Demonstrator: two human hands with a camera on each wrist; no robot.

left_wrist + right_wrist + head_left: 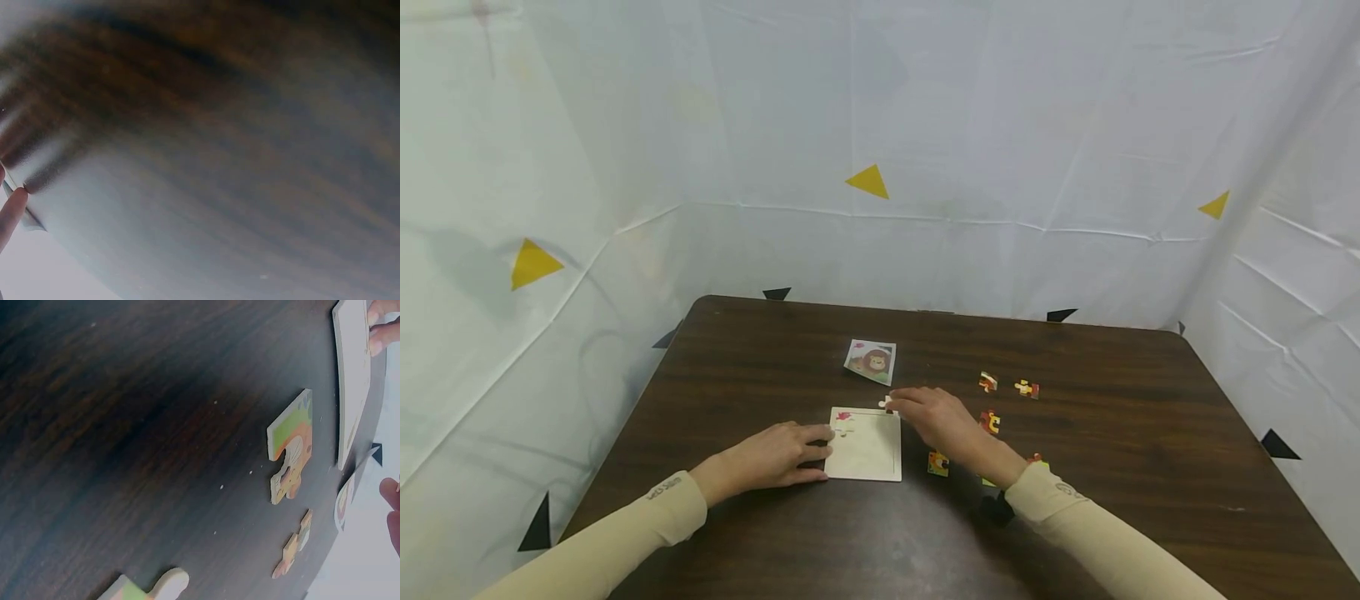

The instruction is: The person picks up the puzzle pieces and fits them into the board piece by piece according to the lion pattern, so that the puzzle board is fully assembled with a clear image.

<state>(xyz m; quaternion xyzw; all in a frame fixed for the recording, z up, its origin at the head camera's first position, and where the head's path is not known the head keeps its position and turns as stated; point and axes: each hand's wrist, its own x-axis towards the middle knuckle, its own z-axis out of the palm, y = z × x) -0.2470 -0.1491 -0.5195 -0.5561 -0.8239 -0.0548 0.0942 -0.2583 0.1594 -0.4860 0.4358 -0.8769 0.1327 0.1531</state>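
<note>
Head view — right hand [938, 419] seemingly pinches a puzzle piece [884, 403] — left hand [781, 454], loosely spread, touches the tray [871, 455].

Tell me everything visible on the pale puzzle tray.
The puzzle tray is a pale, thin, roughly square board, apparently wood or fibreboard, with a low rim around a recessed bed. One puzzle piece with a pink design sits in its far-left corner; the rest of the bed shows bare. It lies flat on the dark table, nearer the wearer than the lion picture card. The left hand touches its left edge; right-hand contact is unclear.
</note>
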